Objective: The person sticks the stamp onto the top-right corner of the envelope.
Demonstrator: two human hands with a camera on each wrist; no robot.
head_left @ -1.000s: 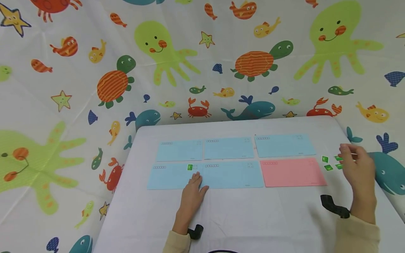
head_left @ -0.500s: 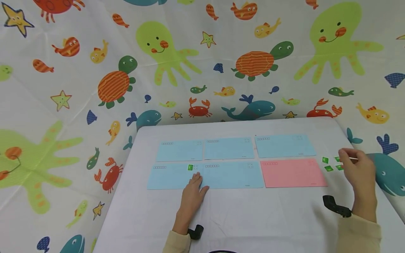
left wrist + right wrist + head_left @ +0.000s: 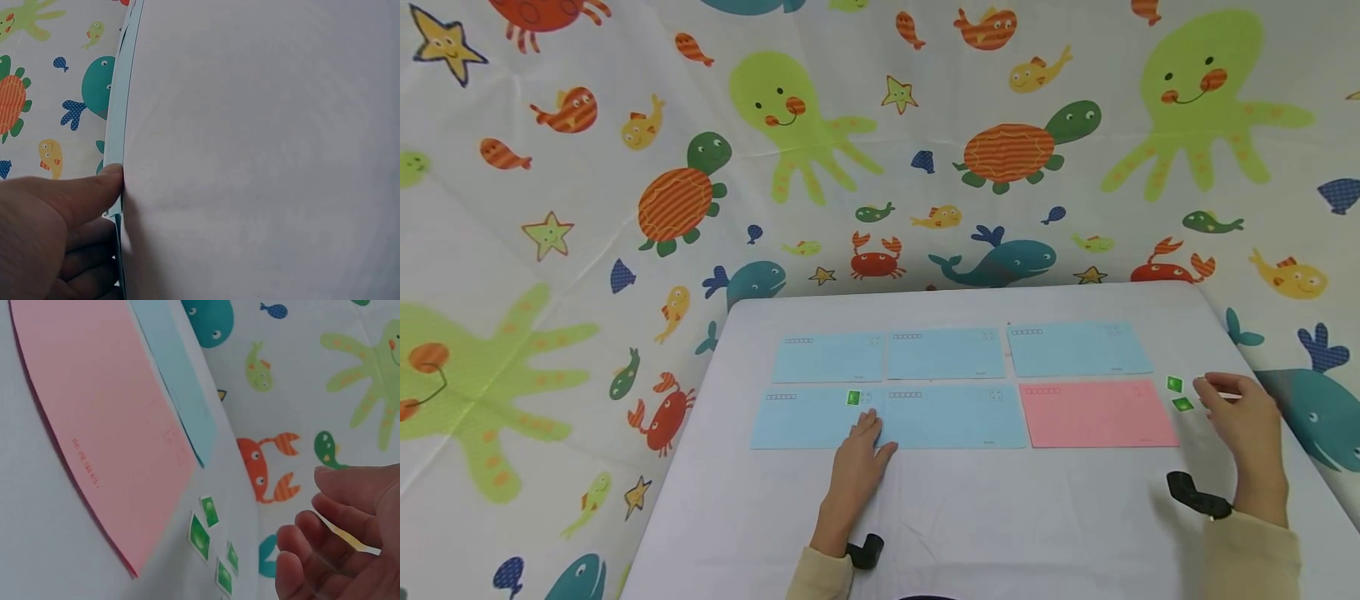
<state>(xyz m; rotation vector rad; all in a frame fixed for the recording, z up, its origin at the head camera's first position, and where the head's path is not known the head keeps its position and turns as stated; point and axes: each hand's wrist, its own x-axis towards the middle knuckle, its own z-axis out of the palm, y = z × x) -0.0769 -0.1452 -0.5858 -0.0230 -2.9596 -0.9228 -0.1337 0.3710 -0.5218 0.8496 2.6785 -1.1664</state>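
My left hand (image 3: 856,479) rests with its fingers stretched out on the lower edge of a blue envelope (image 3: 805,425), beside the neighbouring blue envelope (image 3: 951,421). In the left wrist view its thumb (image 3: 94,194) touches the pale-blue envelope edge (image 3: 119,112). One green stamp (image 3: 853,398) lies near the top right of the first envelope. At the table's right side my right hand (image 3: 1243,417), fingers loosely curled, hovers beside several green stamps (image 3: 225,578). In the head view it hides some of them. Nothing shows between its fingers in the right wrist view.
Three blue envelopes lie in the back row, one of them at right (image 3: 1078,350). A pink envelope (image 3: 1101,417) lies front right, left of the loose stamps. White cloth covers the table (image 3: 1000,517). A sea-animal printed curtain (image 3: 820,233) hangs behind and left.
My right hand has come down toward the near side and slightly left, over the right-hand loose stamps, which it now covers in the head view. The left hand stays in place.
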